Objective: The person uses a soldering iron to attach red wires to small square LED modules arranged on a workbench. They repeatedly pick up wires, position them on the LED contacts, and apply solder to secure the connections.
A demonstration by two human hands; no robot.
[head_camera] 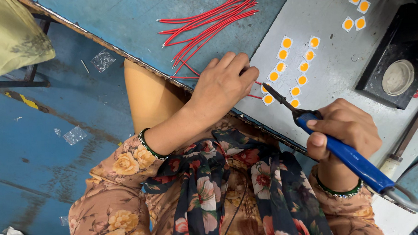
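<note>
Right hand (345, 128) gripping blue soldering iron (352, 160), tip at LED chip (268, 99) beside curled left hand (224, 84)

Two small empty clear plastic packets lie on the blue floor (41, 153). One crumpled packet (103, 59) lies just beside the worktop (134, 22) edge; the other packet (74, 135) lies further from that edge. No labels, signs or screens are in view.
</note>
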